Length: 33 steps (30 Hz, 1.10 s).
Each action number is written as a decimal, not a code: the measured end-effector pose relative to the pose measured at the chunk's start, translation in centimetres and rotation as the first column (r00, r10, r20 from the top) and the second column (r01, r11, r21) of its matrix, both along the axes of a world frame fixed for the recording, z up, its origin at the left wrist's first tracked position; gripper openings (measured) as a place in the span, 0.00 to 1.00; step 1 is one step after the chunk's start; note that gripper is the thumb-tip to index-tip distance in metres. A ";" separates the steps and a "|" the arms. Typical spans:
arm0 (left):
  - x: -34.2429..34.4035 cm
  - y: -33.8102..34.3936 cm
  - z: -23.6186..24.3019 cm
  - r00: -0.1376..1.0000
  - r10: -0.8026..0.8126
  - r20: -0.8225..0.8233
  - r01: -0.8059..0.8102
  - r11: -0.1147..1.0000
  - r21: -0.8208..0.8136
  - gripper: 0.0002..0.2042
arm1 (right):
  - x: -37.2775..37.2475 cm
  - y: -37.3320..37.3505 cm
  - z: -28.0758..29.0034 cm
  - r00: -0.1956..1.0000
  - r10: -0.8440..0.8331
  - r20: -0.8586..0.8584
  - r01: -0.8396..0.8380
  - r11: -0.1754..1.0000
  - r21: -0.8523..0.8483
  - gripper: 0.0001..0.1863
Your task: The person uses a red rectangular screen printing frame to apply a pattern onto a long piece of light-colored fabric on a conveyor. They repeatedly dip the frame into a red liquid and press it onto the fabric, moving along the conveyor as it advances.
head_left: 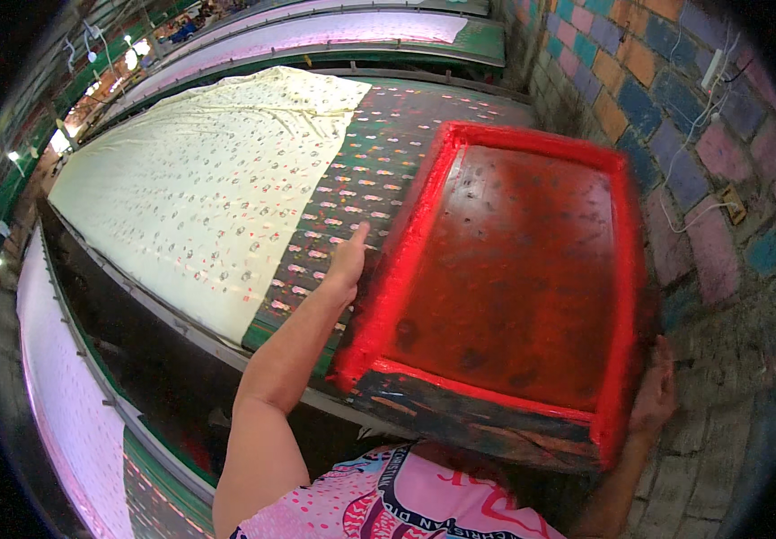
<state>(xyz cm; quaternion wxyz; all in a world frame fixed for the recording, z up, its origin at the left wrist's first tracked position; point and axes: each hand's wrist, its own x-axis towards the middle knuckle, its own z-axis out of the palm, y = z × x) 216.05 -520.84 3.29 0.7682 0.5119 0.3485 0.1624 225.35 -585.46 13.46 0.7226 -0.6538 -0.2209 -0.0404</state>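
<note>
A large screen frame (pixel 505 278) with a thick red rim and a dark reddish-brown mesh is tilted over the printed green table, its near wooden side smeared dark. My left hand (pixel 346 265) is at the frame's left side, thumb pointing up and fingers partly hidden against it. My right hand (pixel 653 395) grips the right side near the lower corner, partly hidden by the frame. A pale yellow cloth (pixel 190 198) with small scattered prints lies to the left on the table (pixel 316 234), beside a bare strip marked with rows of small printed patches.
Another long table (pixel 150 481) with pale pinkish cloth runs along the lower left, across a dark gap. More long tables (pixel 487 45) lie beyond. On the right stands a block wall (pixel 720 153) painted in coloured patches, with hanging cables. Small lights and clutter show at the far left.
</note>
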 end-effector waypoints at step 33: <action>12.6 -22.3 12.1 0.885 0.443 -0.143 -0.404 0.883 0.238 0.35 | 36.0 -7.1 -7.0 0.905 0.410 -0.111 -0.331 0.844 0.421 0.43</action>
